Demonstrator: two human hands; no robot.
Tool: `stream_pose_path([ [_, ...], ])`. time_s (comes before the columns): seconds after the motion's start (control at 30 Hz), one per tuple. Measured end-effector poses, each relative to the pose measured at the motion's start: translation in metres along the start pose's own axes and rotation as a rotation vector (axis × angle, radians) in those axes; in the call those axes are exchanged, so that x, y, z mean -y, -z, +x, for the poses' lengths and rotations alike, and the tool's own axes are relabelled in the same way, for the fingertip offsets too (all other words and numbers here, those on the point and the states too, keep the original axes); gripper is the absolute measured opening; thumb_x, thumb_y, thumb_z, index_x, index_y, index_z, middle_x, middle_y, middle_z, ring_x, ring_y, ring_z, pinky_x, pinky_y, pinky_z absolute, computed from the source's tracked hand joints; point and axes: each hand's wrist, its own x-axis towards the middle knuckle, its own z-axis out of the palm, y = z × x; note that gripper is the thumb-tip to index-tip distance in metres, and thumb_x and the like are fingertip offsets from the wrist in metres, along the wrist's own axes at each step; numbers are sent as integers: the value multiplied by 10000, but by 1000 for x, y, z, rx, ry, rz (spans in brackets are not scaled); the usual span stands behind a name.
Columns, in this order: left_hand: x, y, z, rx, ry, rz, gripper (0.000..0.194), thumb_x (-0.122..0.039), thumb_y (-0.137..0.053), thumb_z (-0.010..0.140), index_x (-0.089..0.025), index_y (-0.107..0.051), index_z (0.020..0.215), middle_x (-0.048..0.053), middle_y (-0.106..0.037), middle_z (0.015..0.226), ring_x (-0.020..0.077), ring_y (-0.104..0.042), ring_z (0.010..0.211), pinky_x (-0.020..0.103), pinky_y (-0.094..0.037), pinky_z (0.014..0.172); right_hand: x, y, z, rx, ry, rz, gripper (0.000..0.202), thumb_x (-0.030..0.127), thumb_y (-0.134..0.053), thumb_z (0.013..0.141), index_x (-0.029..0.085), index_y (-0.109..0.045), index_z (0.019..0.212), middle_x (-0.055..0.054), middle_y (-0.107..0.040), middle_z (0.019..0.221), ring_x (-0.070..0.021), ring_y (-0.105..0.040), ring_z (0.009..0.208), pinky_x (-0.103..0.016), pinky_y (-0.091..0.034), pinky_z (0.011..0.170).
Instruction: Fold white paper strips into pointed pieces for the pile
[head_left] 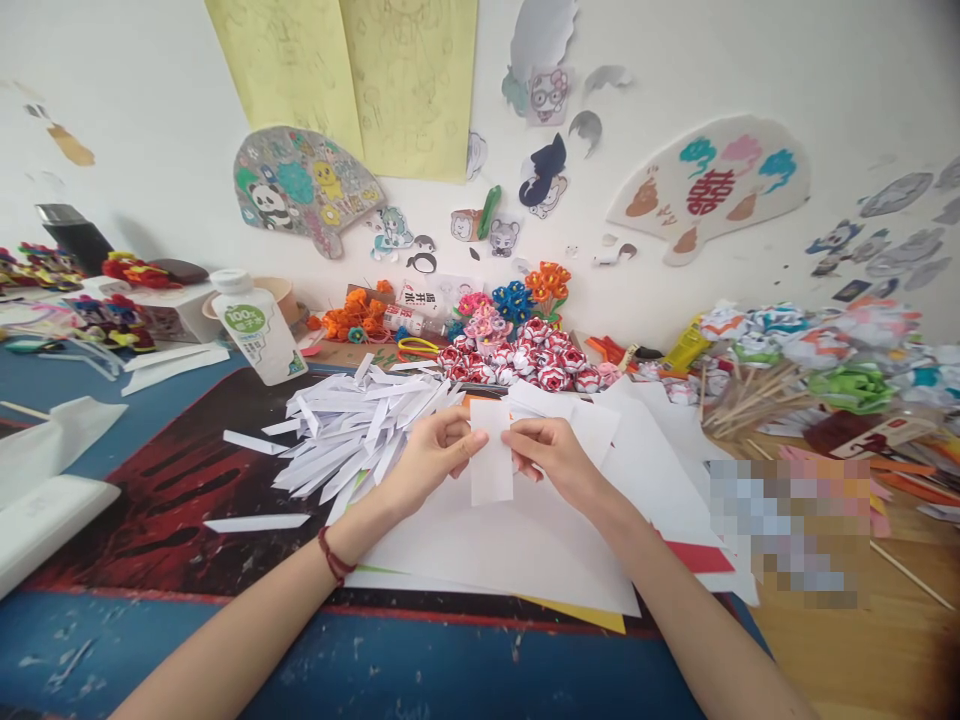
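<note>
The person's 2 hands are apart, with 1 small white slip held between them over the stack of white sheets. The left hand pinches the slip's left side near the top, thumb in front and the other fingers curled behind. The right hand has its thumb and forefinger at the slip's right edge, also towards the top, so the lower part of the slip hangs free below the fingers. It stands roughly upright in front of the stack; whether its bottom edge touches the top sheet, I cannot tell. A dark red bracelet circles the left wrist.

Left of the stack, and partly on it, spreads a heap of folded white strips; 1 loose strip lies farther left on a dark mat, which reaches beneath the stack. From under the stack's near edge pokes a yellow sheet, and from under its right side a red sheet. Just behind the stack sit red-and-white paper flowers. Wooden sticks lie bunched to its right, and a white bottle stands behind it, well to the left.
</note>
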Motion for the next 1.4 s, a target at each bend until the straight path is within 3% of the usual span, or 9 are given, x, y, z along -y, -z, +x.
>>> stream_pose_path([
  [0.33, 4, -1, -1, -36, -15, -47, 409, -529, -467, 884, -142, -601, 875, -52, -416, 515, 73, -359, 483, 210, -308, 513, -2, -2, 0, -2, 36, -33, 343, 419, -613, 825, 143, -595, 621, 8, -554, 564, -72, -444, 429, -216, -325, 412],
  [0.73, 2, -5, -2, -21, -11, -15, 355, -459, -625, 802, -153, -582, 978, -49, -476, 602, 57, -381, 490, 199, -291, 478, -1, -1, -1, -29, 64, -113, 350, 441, -607, 827, 149, -602, 634, 8, -553, 567, -75, -448, 428, -218, -346, 412],
  [1.0, 4, -7, -1, -105, -49, 204, 334, -462, -637, 786, -146, -634, 894, 30, -628, 792, 92, -502, 611, 209, -356, 517, -1, -6, -3, 12, 55, -155, 330, 461, -609, 824, 150, -618, 711, 4, -568, 603, -75, -475, 438, -214, -363, 425],
  [1.23, 4, -6, -1, -194, -97, 272, 304, -449, -642, 778, -149, -663, 825, 39, -650, 758, 108, -512, 585, 228, -361, 515, 1, -7, -4, 98, 78, -115, 484, 526, -411, 921, 141, -596, 692, -15, -569, 558, -108, -530, 465, -250, -417, 494],
  [1.4, 0, -8, -3, -172, -93, 398, 285, -439, -651, 769, -154, -647, 779, -5, -591, 635, 85, -434, 516, 216, -303, 474, 0, -7, -4, 91, 48, -122, 462, 537, -481, 885, 137, -604, 690, -10, -570, 532, -110, -524, 452, -245, -398, 472],
])
